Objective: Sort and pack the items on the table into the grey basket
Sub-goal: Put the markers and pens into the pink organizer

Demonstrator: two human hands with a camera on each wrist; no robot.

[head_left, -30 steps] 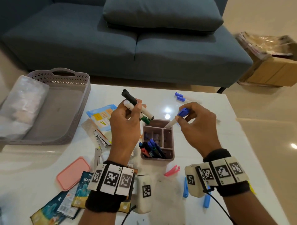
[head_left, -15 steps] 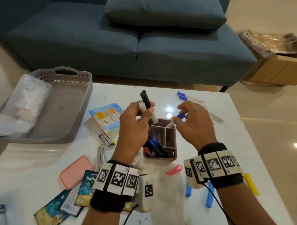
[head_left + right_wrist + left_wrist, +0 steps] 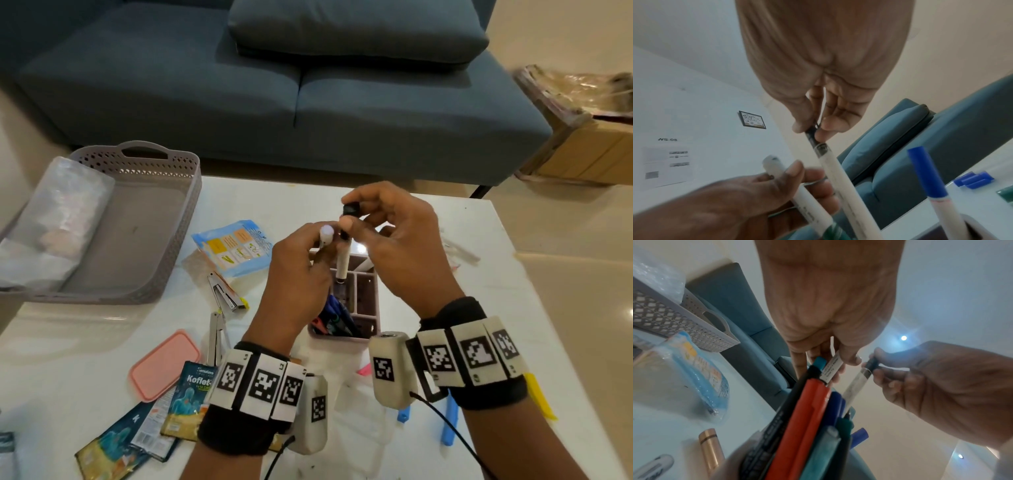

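Note:
My left hand (image 3: pixel 325 240) grips a white marker (image 3: pixel 326 233) with a green cap, seen again as the marker (image 3: pixel 777 164) in the right wrist view. My right hand (image 3: pixel 349 216) pinches the black cap of a second white marker (image 3: pixel 343 263), which hangs upright over the mauve pen organizer (image 3: pixel 342 340). The right wrist view shows the right hand (image 3: pixel 813 128) pinching that cap above the barrel (image 3: pixel 838 170). Several markers (image 3: pixel 807 418) stand in the organizer, one of them blue-capped (image 3: pixel 925 170). The grey basket (image 3: pixel 185 219) sits at the table's left with a clear plastic bag (image 3: pixel 61 219) in it.
Sachets (image 3: pixel 191 394), a pink lid (image 3: pixel 164 363), a blue packet (image 3: pixel 236 246) and a stapler (image 3: pixel 226 291) lie left of my hands. Blue clips (image 3: pixel 448 425) and a yellow clip (image 3: pixel 541 397) lie near the right wrist. A sofa (image 3: pixel 274 85) stands behind the table.
My right hand put the blue-capped marker into the organizer and then took hold of the black-capped marker's cap, which my left hand had held together with the green-capped one.

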